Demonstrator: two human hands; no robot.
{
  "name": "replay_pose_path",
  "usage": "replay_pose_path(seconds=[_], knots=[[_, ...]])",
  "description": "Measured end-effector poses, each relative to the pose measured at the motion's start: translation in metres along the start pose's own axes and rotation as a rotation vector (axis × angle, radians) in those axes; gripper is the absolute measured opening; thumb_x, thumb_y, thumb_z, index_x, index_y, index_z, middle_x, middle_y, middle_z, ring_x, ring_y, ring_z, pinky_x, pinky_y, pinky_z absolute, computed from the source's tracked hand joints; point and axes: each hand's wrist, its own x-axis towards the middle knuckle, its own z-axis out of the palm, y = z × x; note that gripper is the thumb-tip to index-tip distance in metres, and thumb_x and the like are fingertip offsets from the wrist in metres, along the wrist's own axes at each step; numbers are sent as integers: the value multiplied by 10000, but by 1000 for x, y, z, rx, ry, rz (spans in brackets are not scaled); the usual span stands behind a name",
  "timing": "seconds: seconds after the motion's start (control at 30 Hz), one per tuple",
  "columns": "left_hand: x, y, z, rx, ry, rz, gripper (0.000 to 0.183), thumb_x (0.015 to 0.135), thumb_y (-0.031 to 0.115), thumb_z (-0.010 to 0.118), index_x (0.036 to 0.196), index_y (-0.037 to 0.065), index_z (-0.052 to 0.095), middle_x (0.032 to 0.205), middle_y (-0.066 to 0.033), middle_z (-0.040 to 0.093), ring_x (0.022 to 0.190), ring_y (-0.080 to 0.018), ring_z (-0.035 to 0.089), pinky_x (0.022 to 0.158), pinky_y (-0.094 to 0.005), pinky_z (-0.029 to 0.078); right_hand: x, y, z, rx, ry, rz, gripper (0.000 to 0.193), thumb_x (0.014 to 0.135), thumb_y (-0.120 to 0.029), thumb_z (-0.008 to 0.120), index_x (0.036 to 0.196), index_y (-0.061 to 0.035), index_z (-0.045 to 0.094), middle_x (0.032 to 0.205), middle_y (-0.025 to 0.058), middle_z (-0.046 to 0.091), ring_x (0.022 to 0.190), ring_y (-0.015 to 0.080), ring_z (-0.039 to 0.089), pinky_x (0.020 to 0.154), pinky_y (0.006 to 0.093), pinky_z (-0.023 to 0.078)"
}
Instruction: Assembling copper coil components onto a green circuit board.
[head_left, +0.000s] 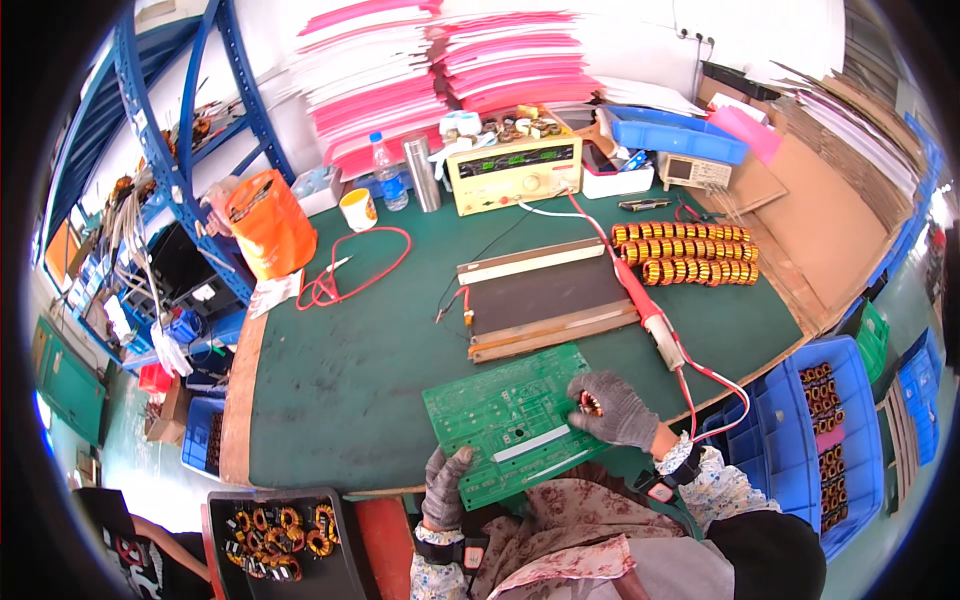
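Note:
A green circuit board (500,410) is held tilted over the table's near edge. My left hand (447,487), in a grey glove, grips its lower left edge with the thumb on top. My right hand (618,412), also gloved, is curled over the board's right side. Between its fingers shows a small coil (590,403) with reddish-copper windings, mostly covered by the glove. Just beyond the board lies a dark flat panel in a frame with pale rails (545,290). A red-and-white probe (655,330) on a cable rests at its right end.
Rows of yellow-black toroidal coils (690,252) lie at the back right. A bench instrument (515,175), steel flask (421,175), bottle (389,178) and mug (358,210) stand behind. More coils fill a black tray (350,560) and blue bins (770,430). Another person's arm (170,540) shows lower left.

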Motion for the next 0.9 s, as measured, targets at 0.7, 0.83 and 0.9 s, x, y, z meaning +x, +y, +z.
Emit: replay_pose_path(seconds=[0.7, 0.83, 0.9], knots=[[1, 1, -24, 705, 113, 413, 514, 878, 263, 609, 1303, 18, 456, 1050, -123, 601, 915, -201, 571, 831, -341, 464, -44, 270, -211, -250, 1165, 574, 455, 709, 29, 582, 1140, -86, 494, 996, 163, 583, 933, 301, 572, 816, 358, 461], [6, 23, -38, 780, 320, 341, 454, 888, 220, 603, 1307, 86, 492, 688, 22, 480, 564, -102, 404, 510, -273, 390, -49, 300, -228, -520, 913, 797, 490, 697, 39, 565, 1158, -109, 491, 1070, 202, 575, 1009, 390, 544, 851, 411, 450], [5, 31, -48, 1247, 362, 483, 404, 889, 180, 598, 1274, 84, 526, 689, 27, 476, 571, -106, 388, 520, -257, 393, -45, 311, -236, -507, 787, 798, 497, 718, 28, 528, 1195, -104, 478, 1090, 198, 574, 1037, 390, 534, 893, 444, 429]])
